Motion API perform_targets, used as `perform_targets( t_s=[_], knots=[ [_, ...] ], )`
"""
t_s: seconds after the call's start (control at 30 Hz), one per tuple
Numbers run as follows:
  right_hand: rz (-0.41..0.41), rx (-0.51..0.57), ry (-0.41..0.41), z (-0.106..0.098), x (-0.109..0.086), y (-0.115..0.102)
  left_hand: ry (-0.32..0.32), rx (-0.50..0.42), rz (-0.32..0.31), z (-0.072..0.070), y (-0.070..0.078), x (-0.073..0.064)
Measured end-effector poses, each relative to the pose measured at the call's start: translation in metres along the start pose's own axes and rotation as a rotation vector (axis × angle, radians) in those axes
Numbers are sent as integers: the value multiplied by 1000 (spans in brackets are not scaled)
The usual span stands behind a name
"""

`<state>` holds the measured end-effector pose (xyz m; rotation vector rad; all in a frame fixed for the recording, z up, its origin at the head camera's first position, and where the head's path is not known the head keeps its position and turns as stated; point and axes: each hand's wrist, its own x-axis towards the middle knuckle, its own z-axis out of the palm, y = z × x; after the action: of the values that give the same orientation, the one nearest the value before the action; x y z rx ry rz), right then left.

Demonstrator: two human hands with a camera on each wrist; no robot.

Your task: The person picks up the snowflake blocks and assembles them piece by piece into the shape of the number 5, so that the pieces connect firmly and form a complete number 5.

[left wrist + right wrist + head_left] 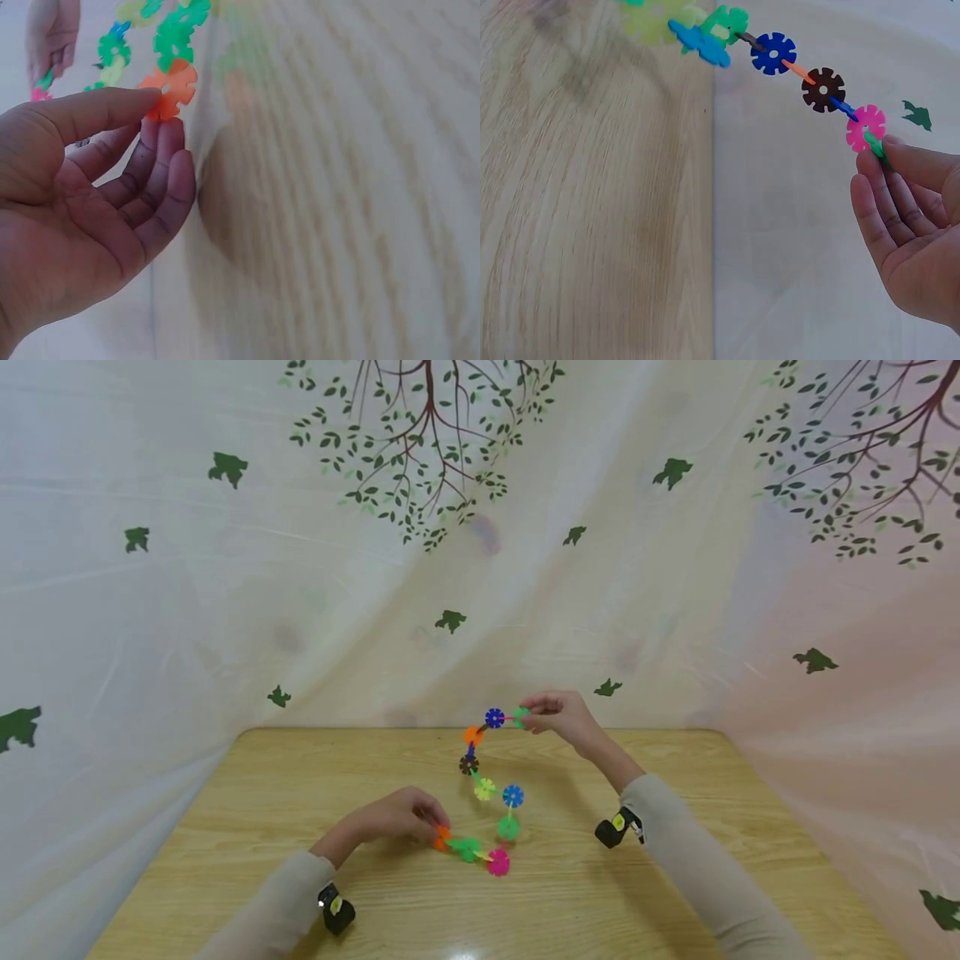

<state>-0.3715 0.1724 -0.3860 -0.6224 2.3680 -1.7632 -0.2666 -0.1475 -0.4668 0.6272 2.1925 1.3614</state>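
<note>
A chain of interlocking plastic snowflake discs (484, 789) runs in a winding line between the two hands. My left hand (405, 817) pinches the orange disc (174, 90) at the near end, low over the table, thumb on one face and fingertips on the other. My right hand (562, 720) is raised near the table's far edge and pinches the green disc (875, 145) at the other end. Beside that green disc sits a pink disc (865, 127), then blue and brown ones. A magenta disc (498, 862) marks the lowest bend of the chain.
The wooden table (360, 910) spreads beneath both arms. Behind it hangs a pale cloth (360, 635) printed with leaves and branches, meeting the table's far edge. Small black cameras sit at the left cuff (337, 912) and the right cuff (617, 829).
</note>
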Motion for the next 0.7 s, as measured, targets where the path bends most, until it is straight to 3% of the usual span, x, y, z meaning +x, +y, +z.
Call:
perform_targets(
  t_s=[0.27, 0.7],
  knots=[
    [19, -59, -13, -13, -11, 15, 1, -5, -14, -19, -5, -9],
    [75, -92, -64, -23, -31, 46, 112, -139, -55, -47, -20, -16]
  ],
)
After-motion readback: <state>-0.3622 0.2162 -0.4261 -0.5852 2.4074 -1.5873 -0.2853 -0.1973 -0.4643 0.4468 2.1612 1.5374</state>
